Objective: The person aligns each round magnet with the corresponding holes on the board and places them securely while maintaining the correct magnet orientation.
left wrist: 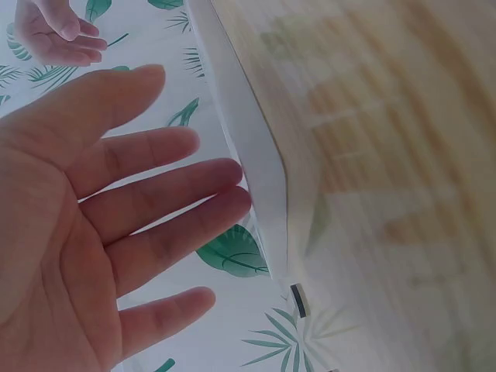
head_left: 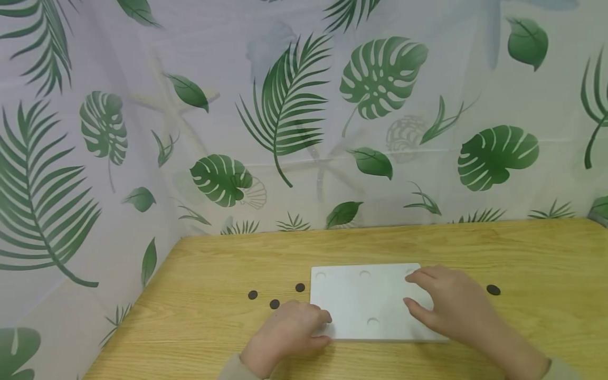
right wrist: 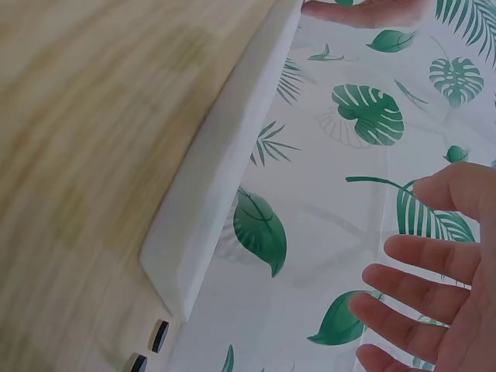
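Note:
A flat white rectangular board [head_left: 351, 301] with several shallow round recesses lies on the wooden table. My left hand [head_left: 291, 330] is at its front left corner, fingertips reaching over the edge near a recess. In the left wrist view the fingers of that left hand [left wrist: 147, 201] are straight and spread, with two fingertips right at the board's side [left wrist: 260, 163]. My right hand [head_left: 456, 303] hovers over the board's right end, thumb and forefinger apart. Nothing sits between the loosely extended fingers of the right hand [right wrist: 434, 287] in the right wrist view.
Left of the board lie three small black discs: one outermost [head_left: 253, 295], one near the left hand [head_left: 274, 304], one beside the board's edge [head_left: 300, 287]. Another black disc [head_left: 493, 290] lies right of the right hand. Behind the wooden table [head_left: 228, 253] hangs a leaf-printed cloth [head_left: 294, 206].

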Demonstrator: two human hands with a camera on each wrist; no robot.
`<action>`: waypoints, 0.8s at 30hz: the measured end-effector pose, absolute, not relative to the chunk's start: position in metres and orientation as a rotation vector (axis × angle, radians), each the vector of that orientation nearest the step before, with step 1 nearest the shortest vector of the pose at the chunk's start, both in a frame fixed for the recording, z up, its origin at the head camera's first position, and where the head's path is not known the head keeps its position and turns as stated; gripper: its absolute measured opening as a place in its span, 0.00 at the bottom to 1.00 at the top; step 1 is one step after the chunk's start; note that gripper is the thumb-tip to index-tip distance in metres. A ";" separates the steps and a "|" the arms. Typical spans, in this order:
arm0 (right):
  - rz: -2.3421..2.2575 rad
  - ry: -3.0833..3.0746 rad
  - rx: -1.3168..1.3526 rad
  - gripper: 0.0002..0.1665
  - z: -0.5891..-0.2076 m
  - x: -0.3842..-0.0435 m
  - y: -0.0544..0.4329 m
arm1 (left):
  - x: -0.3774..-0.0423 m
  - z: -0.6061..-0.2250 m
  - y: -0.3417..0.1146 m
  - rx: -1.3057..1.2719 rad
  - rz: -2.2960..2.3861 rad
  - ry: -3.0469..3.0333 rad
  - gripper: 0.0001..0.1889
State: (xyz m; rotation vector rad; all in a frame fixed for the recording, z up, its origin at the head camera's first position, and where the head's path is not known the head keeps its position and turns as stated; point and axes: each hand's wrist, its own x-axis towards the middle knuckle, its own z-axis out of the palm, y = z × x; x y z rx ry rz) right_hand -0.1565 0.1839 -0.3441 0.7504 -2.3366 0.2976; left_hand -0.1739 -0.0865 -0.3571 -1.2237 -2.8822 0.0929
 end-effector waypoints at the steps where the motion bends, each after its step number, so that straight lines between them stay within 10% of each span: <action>1: 0.295 -2.347 0.745 0.16 -0.344 -0.157 0.185 | -0.174 -0.357 -0.086 -1.224 0.091 -2.884 0.07; 24: 0.304 -2.666 0.581 0.14 -0.345 -0.167 0.211 | -0.173 -0.356 -0.086 -1.254 0.066 -2.892 0.08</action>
